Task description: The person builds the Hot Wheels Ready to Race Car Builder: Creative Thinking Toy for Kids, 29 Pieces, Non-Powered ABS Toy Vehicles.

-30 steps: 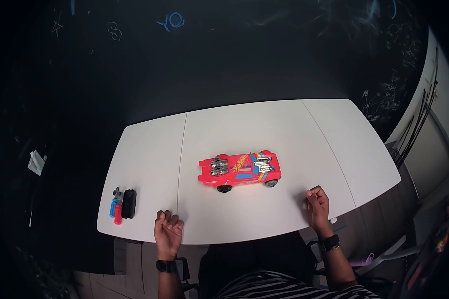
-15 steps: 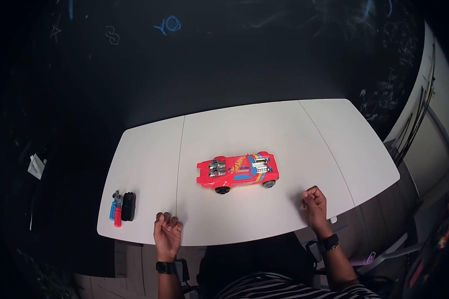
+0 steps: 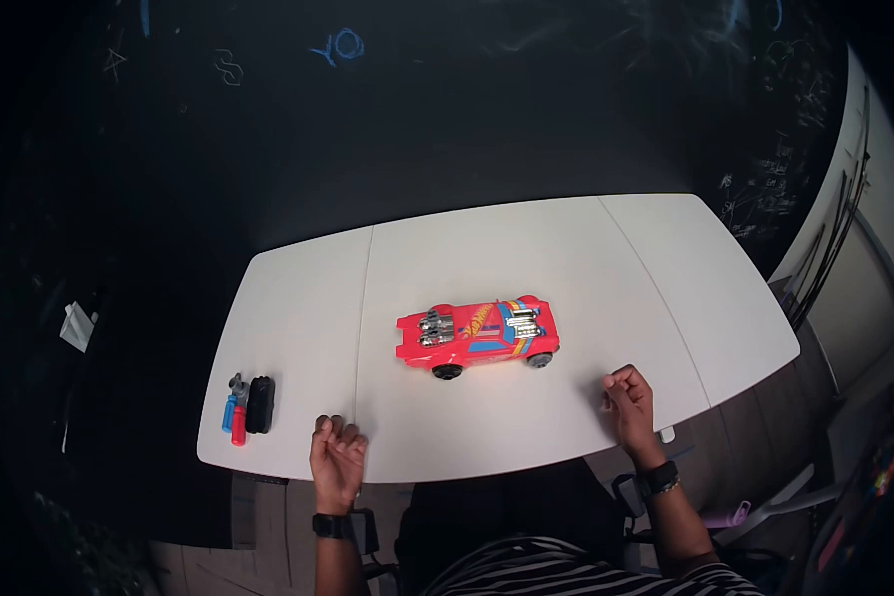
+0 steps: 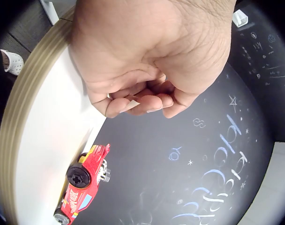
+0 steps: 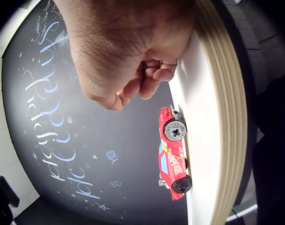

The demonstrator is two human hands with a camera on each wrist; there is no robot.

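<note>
A red toy car with blue windows, yellow stripes and silver engine parts stands on its wheels in the middle of the white table. My left hand is at the table's front edge, left of the car, fingers loosely curled around nothing. To the right of the car, my right hand hangs near the same edge, also loosely curled with nothing in it. Both wrist views show the car apart from the left hand and the right hand.
At the table's left end lie a blue-handled tool, a red-handled tool and a black case. Behind the table rises a blackboard wall with chalk drawings. Seams cross the tabletop on both sides of the car.
The head view shifts slightly. Both hands stay loosely curled near the front edge, and the car and the tools keep their places.
</note>
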